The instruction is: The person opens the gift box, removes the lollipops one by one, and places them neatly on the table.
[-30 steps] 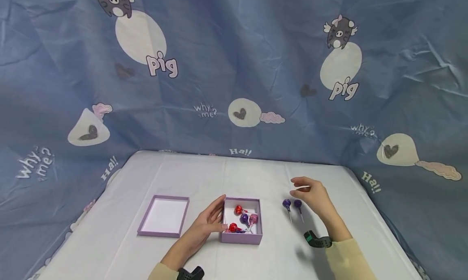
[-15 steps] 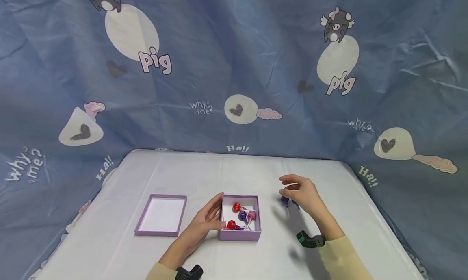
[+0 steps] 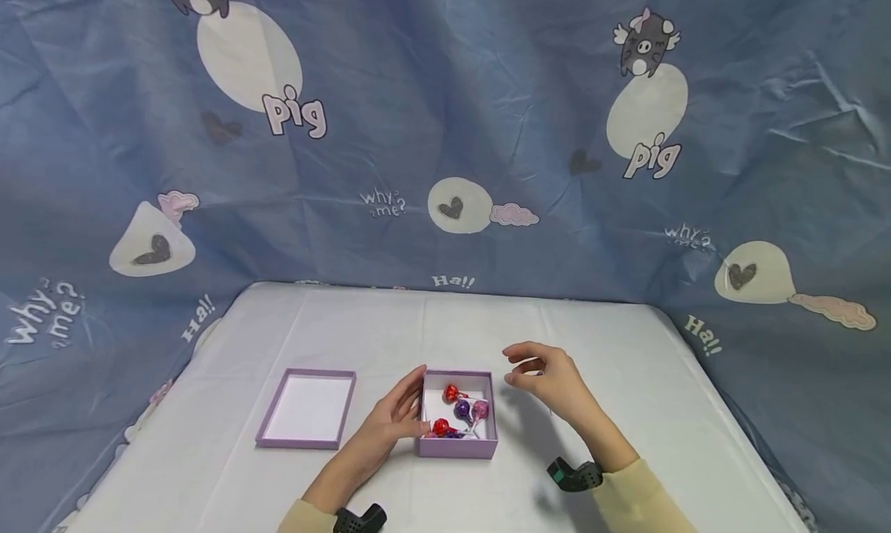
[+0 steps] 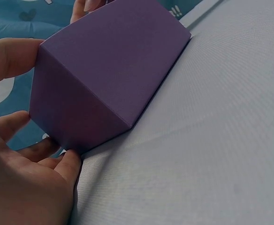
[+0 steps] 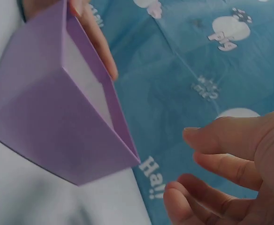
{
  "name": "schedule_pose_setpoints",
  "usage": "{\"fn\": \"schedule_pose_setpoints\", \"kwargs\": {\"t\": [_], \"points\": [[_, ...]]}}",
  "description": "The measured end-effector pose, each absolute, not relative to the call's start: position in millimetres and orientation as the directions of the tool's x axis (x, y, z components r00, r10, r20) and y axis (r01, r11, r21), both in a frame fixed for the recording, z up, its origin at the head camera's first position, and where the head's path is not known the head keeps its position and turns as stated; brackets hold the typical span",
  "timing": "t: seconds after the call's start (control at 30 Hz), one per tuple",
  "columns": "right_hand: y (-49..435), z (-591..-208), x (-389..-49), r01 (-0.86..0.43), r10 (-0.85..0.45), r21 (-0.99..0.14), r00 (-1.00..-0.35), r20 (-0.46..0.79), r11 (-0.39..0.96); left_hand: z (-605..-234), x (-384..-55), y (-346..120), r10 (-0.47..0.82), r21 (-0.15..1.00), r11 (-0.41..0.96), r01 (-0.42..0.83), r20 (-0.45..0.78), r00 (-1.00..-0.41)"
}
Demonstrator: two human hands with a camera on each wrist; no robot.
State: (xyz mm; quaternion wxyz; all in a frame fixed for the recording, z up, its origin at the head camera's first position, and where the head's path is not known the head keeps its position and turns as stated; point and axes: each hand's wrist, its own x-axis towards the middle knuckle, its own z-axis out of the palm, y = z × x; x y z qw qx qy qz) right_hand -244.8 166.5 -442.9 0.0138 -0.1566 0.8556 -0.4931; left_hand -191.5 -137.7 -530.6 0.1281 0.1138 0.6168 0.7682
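A lavender box (image 3: 458, 449) without its lid stands mid-table, holding several wrapped lollipops: red (image 3: 451, 394), purple (image 3: 462, 409) and pink ones. My left hand (image 3: 381, 431) holds the box at its left wall, thumb over the front-left rim and fingers along the side. To the right of the box, my right hand (image 3: 553, 382) hovers above the table, thumb and fingers bent and apart. In the right wrist view nothing shows between the fingers (image 5: 221, 164). The hand mostly hides the purple lollipops on the table; a bit of a white stick (image 3: 552, 411) shows beside it.
The shallow lavender lid (image 3: 306, 444) lies left of the box, its white inside facing up. A white cloth (image 3: 390, 332) covers the table. Blue printed fabric (image 3: 348, 247) hangs behind it and at the sides.
My right hand has moved left, from above the two purple lollipops towards the box, and now covers most of them. The left hand stays on the box. The head view has shifted slightly.
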Motion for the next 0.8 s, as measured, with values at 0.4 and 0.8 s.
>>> {"fn": "schedule_pose_setpoints", "kwargs": {"t": [0.4,0.8], "points": [[147.3,-449.2,-236.3,-0.278,-0.371,-0.868,-0.921,0.119,0.411,-527.4,-191.1,-137.8,0.344,0.976,-0.211,-0.051,0.025,-0.939],[131.3,-454.8,-222.7,-0.327,-0.457,-0.870,-0.879,0.137,0.369,-527.2,-190.9,-137.6,0.352,0.980,-0.191,-0.048,0.023,-0.936]]}}
